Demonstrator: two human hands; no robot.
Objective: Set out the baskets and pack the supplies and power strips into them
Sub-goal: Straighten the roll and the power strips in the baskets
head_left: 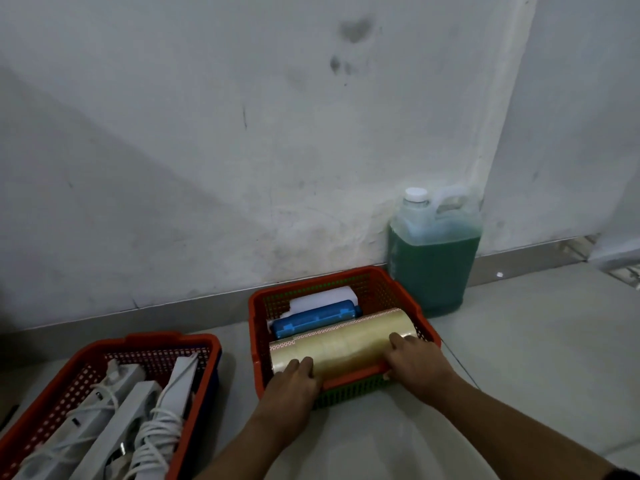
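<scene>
The stack of clear tape rolls (341, 344) lies on its side along the near wall of the right-hand orange basket (398, 289), and I have a hand at each end of it. My left hand (294, 379) curls over the left end, fingers on top of the roll; my right hand (414, 358) cups the right end, fingertips pressed over its curve. Both are closed on the stack, one at each end, because the rolls are separate rings that could slide apart if I held only one side. I judge I am seating it, not lifting it: it already sits below the rim, snug against the front wall.

Behind the tape, in the same basket, a blue plastic case (315, 320) lies flat, and a white block (325, 301) rests just behind that. Laying the tape lengthwise fills the gap those two leave.

To the left, well apart, a second orange basket (173, 341) holds white power strips (131, 403) with their cords coiled around them. Both baskets stand on the pale floor (519, 358) near the wall. A jug of green liquid (434, 258) stands at the wall just beside the right basket's far corner.
</scene>
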